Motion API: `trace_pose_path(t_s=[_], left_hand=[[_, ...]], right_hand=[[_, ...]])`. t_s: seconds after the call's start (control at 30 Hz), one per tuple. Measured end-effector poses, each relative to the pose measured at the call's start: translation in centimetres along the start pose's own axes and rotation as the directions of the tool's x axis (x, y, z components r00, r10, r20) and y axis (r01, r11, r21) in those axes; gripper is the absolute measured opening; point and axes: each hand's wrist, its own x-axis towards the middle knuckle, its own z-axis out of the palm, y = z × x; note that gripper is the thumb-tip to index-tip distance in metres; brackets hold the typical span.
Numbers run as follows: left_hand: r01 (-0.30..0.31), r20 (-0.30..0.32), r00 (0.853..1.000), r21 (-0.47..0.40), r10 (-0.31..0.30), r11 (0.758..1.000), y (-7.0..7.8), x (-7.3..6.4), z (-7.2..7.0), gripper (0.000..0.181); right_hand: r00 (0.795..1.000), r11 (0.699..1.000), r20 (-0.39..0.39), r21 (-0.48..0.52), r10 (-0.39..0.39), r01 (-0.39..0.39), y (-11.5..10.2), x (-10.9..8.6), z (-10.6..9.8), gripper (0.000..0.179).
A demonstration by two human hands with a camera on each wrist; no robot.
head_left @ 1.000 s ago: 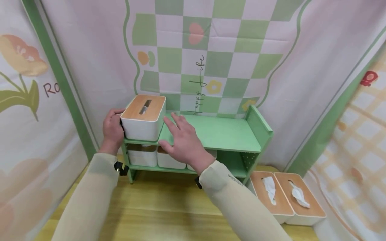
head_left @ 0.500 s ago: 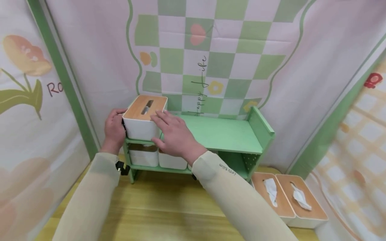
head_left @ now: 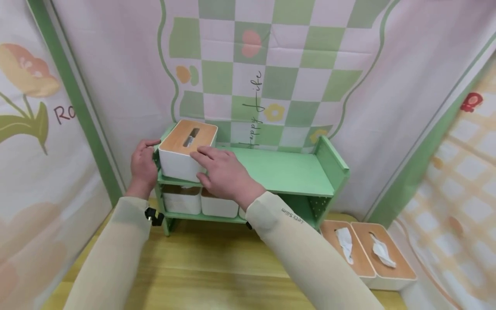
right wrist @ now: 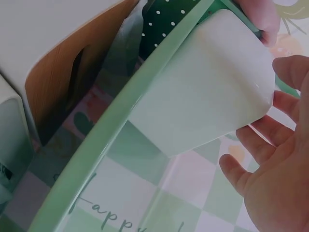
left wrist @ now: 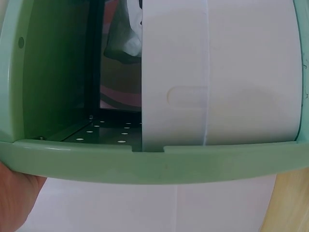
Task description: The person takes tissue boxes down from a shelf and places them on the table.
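A white tissue box (head_left: pixel 176 163) with a wood-coloured lid stands at the left end of the top tier of a green shelf (head_left: pixel 286 168). My right hand (head_left: pixel 228 174) reaches over the box's front right corner. Its fingers touch the lid edge and its thumb lies toward the front wall; in the right wrist view the fingers are spread along the white box. My left hand (head_left: pixel 144 170) grips the shelf's left side panel, fingers curled and partly hidden. Only part of that hand shows beside the green side (left wrist: pixel 145 164) in the left wrist view.
More tissue boxes (head_left: pixel 182 202) stand on the lower tier, one partly behind my right wrist. Two tissue boxes (head_left: pixel 395 247) with tissues poking out sit on the wooden table (head_left: pixel 217 262) at the right. A raised end panel (head_left: pixel 333 159) bounds the shelf's right side. Printed curtains surround everything.
My right hand has moved left from beside the tissue box onto its front right corner. The box has shifted slightly right and turned a little. My left hand stays at the side panel.
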Motion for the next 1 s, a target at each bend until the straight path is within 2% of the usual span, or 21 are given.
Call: trace_pose_path(t_s=[0.2,0.43,0.6,1.0], left_hand=[[0.0,0.015,1.0,-0.009,0.0,1.0,-0.2,0.0,0.1,0.046],[0.003,0.003,1.0,-0.003,-0.003,1.0,-0.1,0.0,0.0,0.047],[0.011,0.011,1.0,0.001,-0.011,1.0,0.0,-0.1,-0.2,0.047],[-0.016,-0.01,1.0,-0.009,0.016,1.0,-0.2,0.1,0.0,0.047]], right_hand=[[0.999,1.0,-0.031,0.014,-0.02,0.02,-0.2,0.7,0.1,0.053],[0.998,0.998,-0.008,-0.029,-0.057,0.057,-0.3,1.8,0.3,0.061],[0.995,0.997,-0.071,-0.051,-0.067,0.063,-0.5,2.0,0.8,0.051],[0.992,0.999,-0.112,-0.024,-0.05,0.048,0.1,0.9,0.7,0.043]])
